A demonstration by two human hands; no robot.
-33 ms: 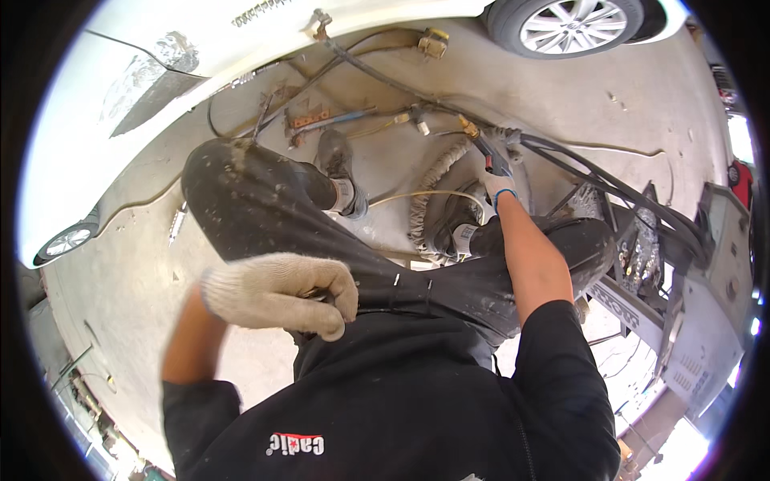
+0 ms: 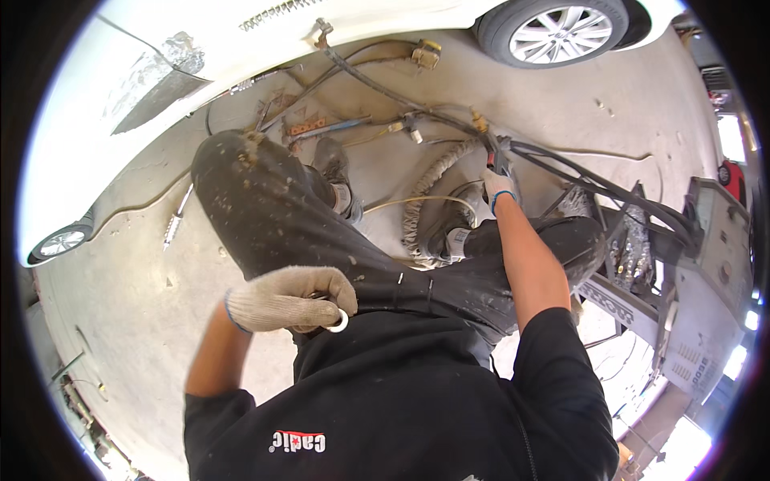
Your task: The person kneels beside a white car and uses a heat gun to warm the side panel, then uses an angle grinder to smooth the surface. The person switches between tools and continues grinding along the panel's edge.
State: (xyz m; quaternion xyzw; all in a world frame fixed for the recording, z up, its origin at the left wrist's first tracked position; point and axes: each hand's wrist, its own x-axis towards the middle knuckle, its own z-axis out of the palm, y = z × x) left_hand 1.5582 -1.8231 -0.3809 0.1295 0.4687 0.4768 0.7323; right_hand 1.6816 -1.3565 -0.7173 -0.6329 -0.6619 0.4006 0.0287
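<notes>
My left hand (image 2: 293, 298), in a knitted off-white glove, is held over my lap near the hem of my black shirt. Its fingers are curled round a small white ring (image 2: 339, 321), whose edge pokes out at the thumb. My right hand (image 2: 499, 183), also gloved, stretches forward past my right knee. It grips a black and red welding gun (image 2: 496, 160) with a brass-coloured front end (image 2: 479, 121) that points away from me. Thick black cables (image 2: 589, 172) run beside the gun toward the right.
Ahead stands a white car (image 2: 241, 56) with a scraped, dented panel (image 2: 160, 80) and a wheel (image 2: 561, 34). On the floor lie hoses (image 2: 385, 92), a blue-ended bar (image 2: 337, 127) and a slide-hammer-like tool (image 2: 175, 223). A grey machine (image 2: 706, 280) is at my right.
My left hand has shifted slightly right, and the white ring in it shows more plainly. The gun in my right hand has tilted a little, its brass end moving right.
</notes>
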